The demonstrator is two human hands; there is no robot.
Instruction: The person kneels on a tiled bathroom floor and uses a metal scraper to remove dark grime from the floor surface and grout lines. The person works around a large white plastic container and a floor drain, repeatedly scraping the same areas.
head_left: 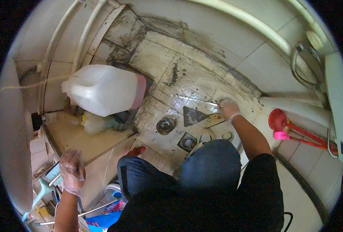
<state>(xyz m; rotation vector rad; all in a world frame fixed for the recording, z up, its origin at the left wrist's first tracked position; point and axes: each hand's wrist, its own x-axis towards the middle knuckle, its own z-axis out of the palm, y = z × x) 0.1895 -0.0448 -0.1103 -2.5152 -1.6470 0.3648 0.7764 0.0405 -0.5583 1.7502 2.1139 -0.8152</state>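
My right hand (229,109), in a clear plastic glove, is closed round the reddish end of a long thin metal tool (196,100). Its pale shaft points left, low over the dirty tiled floor (156,46); its exact kind is unclear. Just below that shaft lies a triangular scraper (194,116), its handle beside my right hand. My left hand (72,170), gloved too, rests at the edge of a beige ledge (98,149) with its fingers loosely bent and apart; nothing shows in it. Nearby are a round drain hole (166,125) and a square floor drain (187,142).
A big white jug (102,89) with pinkish liquid stands at the left, beside a smaller pale bottle (98,123). A red plunger (278,120) and a pink-headed brush (281,135) lie at the right. White pipes (241,15) run along the wall. Cleaning tools clutter the lower left.
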